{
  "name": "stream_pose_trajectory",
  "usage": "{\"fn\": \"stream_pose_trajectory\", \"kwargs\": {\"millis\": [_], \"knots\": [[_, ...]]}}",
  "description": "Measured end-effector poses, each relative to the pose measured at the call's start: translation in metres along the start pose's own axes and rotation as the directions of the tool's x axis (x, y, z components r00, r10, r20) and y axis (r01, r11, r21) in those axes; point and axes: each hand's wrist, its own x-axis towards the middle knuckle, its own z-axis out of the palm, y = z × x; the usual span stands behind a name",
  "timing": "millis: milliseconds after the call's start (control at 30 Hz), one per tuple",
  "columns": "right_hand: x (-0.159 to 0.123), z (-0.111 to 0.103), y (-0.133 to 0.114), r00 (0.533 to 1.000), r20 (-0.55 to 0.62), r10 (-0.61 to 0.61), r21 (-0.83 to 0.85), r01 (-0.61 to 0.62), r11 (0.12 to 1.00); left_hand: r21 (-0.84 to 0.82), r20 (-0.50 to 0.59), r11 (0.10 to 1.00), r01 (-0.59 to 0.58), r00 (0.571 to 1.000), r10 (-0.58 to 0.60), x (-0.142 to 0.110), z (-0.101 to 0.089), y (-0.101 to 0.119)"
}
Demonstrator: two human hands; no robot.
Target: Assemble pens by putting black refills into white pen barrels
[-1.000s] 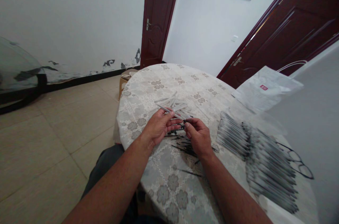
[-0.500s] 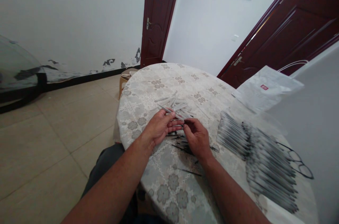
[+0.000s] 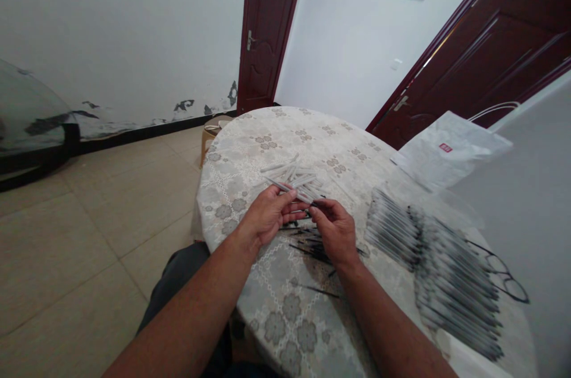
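Note:
My left hand is closed around a slim pale pen barrel, thumb on top, the barrel slanting down to the right. At its right end my right hand pinches a small black piece; its exact kind is too small to tell. Just beyond my fingers lies a loose pile of pale pen barrels. Below and partly behind my right hand are thin black pen parts, scattered on the cloth. One black stick lies apart, nearer to me.
Bundles of pens with dark ends lie on the right of the round table, whose patterned tablecloth covers it. Black-framed glasses rest beside them. A white bag stands at the far right edge. A stool is behind the table.
My right hand has shifted slightly and turned, its fingers now closer over the black piece at the barrel's end. My left hand holds the barrel in the same place.

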Motion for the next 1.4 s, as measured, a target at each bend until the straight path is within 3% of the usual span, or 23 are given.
{"fn": "stream_pose_trajectory", "kwargs": {"millis": [300,533,767,967,1267,1400], "knots": [[0.0,-0.002,-0.002,0.999,-0.01,0.031,-0.006,-0.031,0.999,0.007,-0.028,1.0,-0.002,1.0,0.002,0.002,0.0,-0.002],[0.0,-0.004,0.008,0.997,0.022,0.077,0.083,-0.078,0.993,0.03,-0.035,0.999,-0.037,0.999,0.038,0.002,0.0,-0.004],[0.001,-0.004,0.002,0.998,-0.008,0.055,-0.015,-0.055,0.998,0.045,0.006,0.999,-0.024,1.0,0.024,0.001,0.0,-0.004],[0.002,-0.005,0.003,0.998,0.011,0.064,0.001,-0.064,0.998,0.043,0.009,0.999,-0.026,1.0,0.026,0.001,-0.001,-0.003],[-0.001,-0.005,-0.002,0.999,0.029,-0.023,-0.173,0.027,0.985,0.048,0.023,0.998,-0.031,0.999,0.03,0.0,-0.001,-0.004],[-0.002,-0.009,-0.006,0.989,0.094,-0.113,-0.331,0.138,0.934,0.074,0.021,0.997,-0.029,0.999,0.028,0.0,-0.001,-0.003]]}}
